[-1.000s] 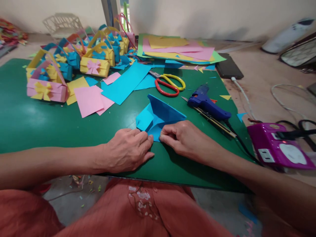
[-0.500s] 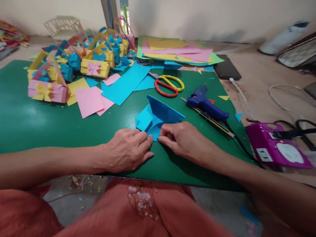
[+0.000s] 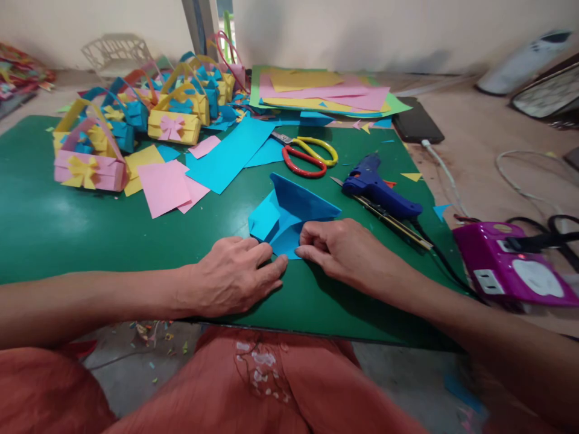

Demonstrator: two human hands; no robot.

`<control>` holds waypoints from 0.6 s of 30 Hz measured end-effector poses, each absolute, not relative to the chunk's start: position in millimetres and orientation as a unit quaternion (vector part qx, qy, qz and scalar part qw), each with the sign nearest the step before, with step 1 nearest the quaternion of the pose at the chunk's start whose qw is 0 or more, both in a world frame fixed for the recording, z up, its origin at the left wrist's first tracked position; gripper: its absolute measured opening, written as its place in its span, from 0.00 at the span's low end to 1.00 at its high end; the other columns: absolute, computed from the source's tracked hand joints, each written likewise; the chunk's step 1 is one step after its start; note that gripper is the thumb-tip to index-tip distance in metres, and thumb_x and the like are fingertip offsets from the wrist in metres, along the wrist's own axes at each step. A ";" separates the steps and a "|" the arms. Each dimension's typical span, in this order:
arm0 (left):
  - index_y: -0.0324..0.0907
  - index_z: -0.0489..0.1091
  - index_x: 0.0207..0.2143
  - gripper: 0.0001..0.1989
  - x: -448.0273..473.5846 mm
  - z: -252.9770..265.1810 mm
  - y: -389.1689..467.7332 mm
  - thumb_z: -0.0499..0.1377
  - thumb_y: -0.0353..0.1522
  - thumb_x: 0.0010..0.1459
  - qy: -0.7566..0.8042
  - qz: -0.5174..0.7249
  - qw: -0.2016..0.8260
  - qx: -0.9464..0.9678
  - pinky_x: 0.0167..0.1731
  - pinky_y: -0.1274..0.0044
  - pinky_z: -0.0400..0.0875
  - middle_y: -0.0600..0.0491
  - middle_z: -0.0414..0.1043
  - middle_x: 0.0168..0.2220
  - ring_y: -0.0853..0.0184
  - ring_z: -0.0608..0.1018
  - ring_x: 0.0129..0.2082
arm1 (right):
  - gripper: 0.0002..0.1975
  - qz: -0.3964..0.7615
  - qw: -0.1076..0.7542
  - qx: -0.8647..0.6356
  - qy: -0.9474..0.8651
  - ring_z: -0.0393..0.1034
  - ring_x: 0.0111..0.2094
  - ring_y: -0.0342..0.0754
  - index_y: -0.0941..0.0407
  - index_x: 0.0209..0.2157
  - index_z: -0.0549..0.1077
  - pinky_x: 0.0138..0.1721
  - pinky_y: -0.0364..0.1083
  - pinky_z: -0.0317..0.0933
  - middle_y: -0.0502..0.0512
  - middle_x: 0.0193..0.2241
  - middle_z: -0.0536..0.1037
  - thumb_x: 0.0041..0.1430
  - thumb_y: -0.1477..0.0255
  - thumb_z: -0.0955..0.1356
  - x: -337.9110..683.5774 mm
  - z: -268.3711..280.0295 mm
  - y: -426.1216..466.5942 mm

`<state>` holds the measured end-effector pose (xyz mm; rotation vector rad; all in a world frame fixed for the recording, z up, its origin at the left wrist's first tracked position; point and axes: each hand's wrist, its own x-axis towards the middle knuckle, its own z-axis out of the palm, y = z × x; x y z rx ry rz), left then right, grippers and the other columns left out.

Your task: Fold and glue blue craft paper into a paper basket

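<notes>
A partly folded piece of blue paper point(image 3: 294, 202) lies on the green table in front of me, its far flap raised and its left end folded into a small pocket. My left hand point(image 3: 242, 274) is closed at its near left edge, fingers curled and pressed down there. The thumb and bent index finger of my right hand point(image 3: 346, 247) pinch the near right edge. Both hands rest on the tabletop, a small gap between their fingertips. Part of the near edge is hidden under the fingers.
Beyond the paper lie scissors point(image 3: 312, 161), a blue glue gun point(image 3: 380, 190) and a box cutter point(image 3: 393, 223). Paper baskets point(image 3: 174, 125), cut pieces point(image 3: 165, 188) and coloured sheets point(image 3: 325, 90) fill the back. A purple power strip point(image 3: 511, 262) sits right.
My right hand has slid slightly right along the paper's near edge, showing more of it. My left fingertips have shifted slightly right. The folded paper stays nearly in place.
</notes>
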<state>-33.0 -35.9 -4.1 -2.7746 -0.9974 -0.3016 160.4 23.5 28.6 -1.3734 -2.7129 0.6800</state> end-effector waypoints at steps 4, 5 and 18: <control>0.40 0.62 0.46 0.14 -33.6 -5.1 -36.1 0.45 0.37 0.63 -0.338 -0.099 0.085 -0.932 0.21 0.75 0.60 0.54 0.66 0.28 0.67 0.71 0.26 | 0.08 0.187 0.038 -0.430 -0.883 0.58 0.18 0.40 0.56 0.25 0.69 0.22 0.42 0.43 0.47 0.16 0.68 0.55 0.69 0.63 167.6 20.6 21.1; 0.41 0.62 0.46 0.14 -33.8 -5.2 -36.0 0.45 0.37 0.63 -0.339 -0.099 0.085 -0.932 0.21 0.75 0.60 0.54 0.66 0.28 0.67 0.71 0.26 | 0.09 0.163 0.041 -0.421 -0.891 0.59 0.18 0.40 0.56 0.26 0.70 0.22 0.42 0.43 0.48 0.16 0.69 0.56 0.69 0.63 169.4 18.1 19.7; 0.40 0.63 0.45 0.15 -32.2 -5.1 -35.8 0.45 0.38 0.63 -0.344 -0.100 0.081 -0.930 0.21 0.74 0.60 0.53 0.65 0.27 0.66 0.70 0.26 | 0.12 -0.227 0.047 -0.197 -0.953 0.58 0.17 0.43 0.59 0.26 0.70 0.19 0.45 0.38 0.52 0.16 0.66 0.57 0.82 0.58 169.3 15.3 -6.2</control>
